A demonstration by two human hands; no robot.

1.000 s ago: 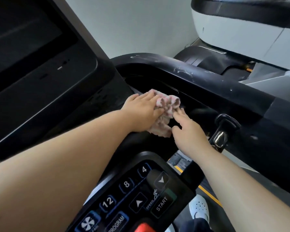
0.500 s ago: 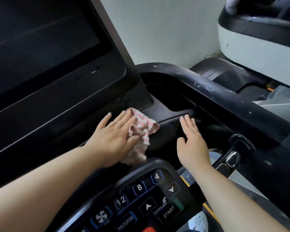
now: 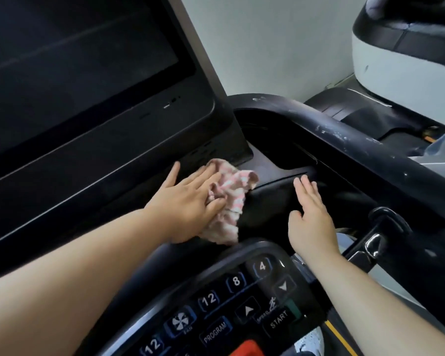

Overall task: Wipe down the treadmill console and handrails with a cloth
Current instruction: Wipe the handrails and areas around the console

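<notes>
1. Cloth [image 3: 229,194], pink and white and crumpled, lay on the dark ledge of the treadmill console [image 3: 275,181], just below the lower right corner of the screen [image 3: 75,73].
2. The left hand [image 3: 188,204] lay flat on top of the cloth, fingers straight and slightly spread, pressing it against the console; bunched fabric stuck out past the fingertips and below the palm.
3. The right hand [image 3: 311,214] was near the cloth but apart from it, palm down, fingers straight and close together, holding nothing. Whether it touched the console surface could not be told.
4. A deep recess [image 3: 275,147] in the console opened just beyond both hands.
5. The black handrail [image 3: 344,140], marked with pale scuffs, curved round the far side of that recess.
6. The keypad [image 3: 242,299] sat nearest the camera, between the forearms, with a START button [image 3: 279,320] at its right.
7. Another machine [image 3: 401,80], white and black, stood well apart at the upper right, against a pale wall [image 3: 267,42].
</notes>
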